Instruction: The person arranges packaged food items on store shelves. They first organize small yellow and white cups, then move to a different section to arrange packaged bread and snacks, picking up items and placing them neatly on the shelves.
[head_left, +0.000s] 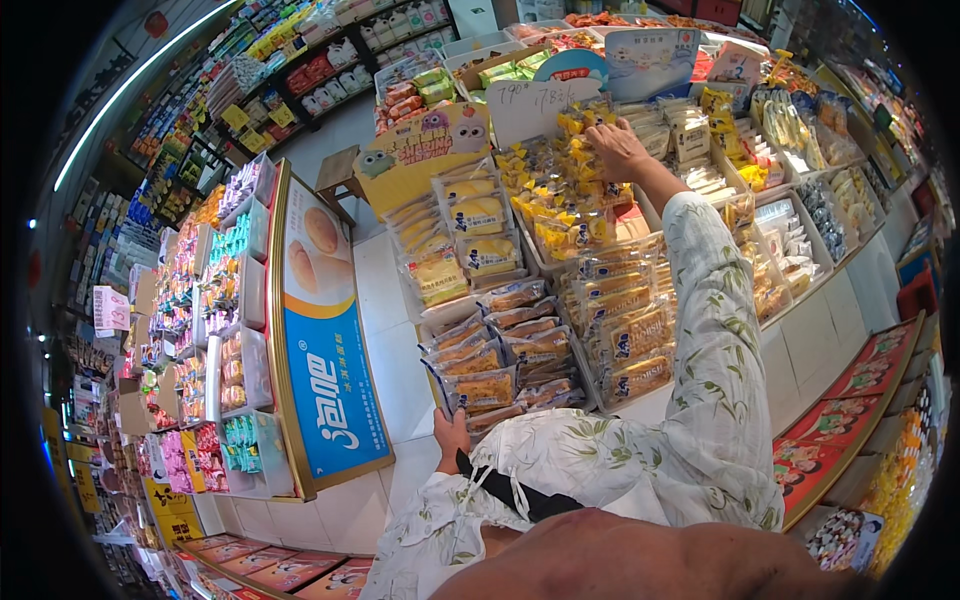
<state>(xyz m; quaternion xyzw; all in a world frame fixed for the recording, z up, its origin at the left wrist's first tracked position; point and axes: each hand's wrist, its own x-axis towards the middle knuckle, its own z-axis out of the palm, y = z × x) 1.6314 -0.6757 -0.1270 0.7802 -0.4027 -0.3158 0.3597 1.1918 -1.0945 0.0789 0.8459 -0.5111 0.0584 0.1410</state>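
My right hand (619, 148) reaches out over a bin of small yellow snack packets (555, 195), its fingers bent down onto those at the back right. Whether it pinches one is hidden. Low at the near left corner of the display, my left hand (451, 439) touches the edge by the wrapped bread packs (480, 390); its grip there is unclear. Between my arms stand clear-wrapped long pastries (634, 345) in rows. Left of the yellow packets are larger sliced-bread packs (480, 214). A handwritten white price card (536, 112) stands behind the yellow packets.
To the left, across a tiled aisle (375, 281), is a display stand with a blue printed panel (334, 382) and bins of wrapped snacks (244, 371). A wooden stool (337, 171) stands farther back. More snack bins (787, 232) extend right; red printed panels (840, 420) flank me.
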